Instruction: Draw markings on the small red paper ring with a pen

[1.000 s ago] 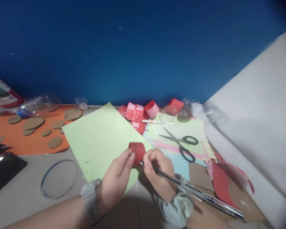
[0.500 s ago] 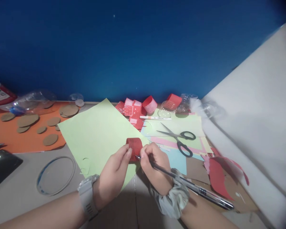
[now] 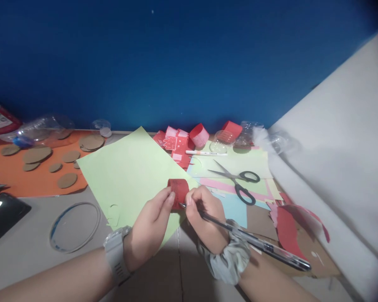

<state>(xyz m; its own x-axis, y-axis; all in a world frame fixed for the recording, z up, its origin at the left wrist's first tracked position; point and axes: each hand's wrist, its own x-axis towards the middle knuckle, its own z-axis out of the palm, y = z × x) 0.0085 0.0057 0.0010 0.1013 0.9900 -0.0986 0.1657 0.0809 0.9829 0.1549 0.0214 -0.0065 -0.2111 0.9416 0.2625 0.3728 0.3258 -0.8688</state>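
Between my hands is a small red paper roll [image 3: 179,191] with dark pen lines on its surface. My left hand [image 3: 153,224] pinches its left side, thumb in front. In my right hand [image 3: 206,216] is a black pen [image 3: 255,242] with a clear barrel, its tip at the lower front of the roll. The pen's back end reaches past my wrist to the lower right. Beneath the roll lies a light green paper sheet [image 3: 122,167]. Whether the tip touches the roll I cannot tell exactly.
Black-handled scissors [image 3: 239,180] lie opened on coloured papers at right, near a white marker [image 3: 206,153]. Red paper rolls [image 3: 199,136] stand along the blue wall. Cardboard discs [image 3: 38,154] rest on orange paper [image 3: 19,180] at left, near a clear ring [image 3: 75,227] and a phone [image 3: 6,216].
The whole view has shifted slightly. Both hands keep their hold on the red roll and the pen, with the tip still at the roll's lower front.
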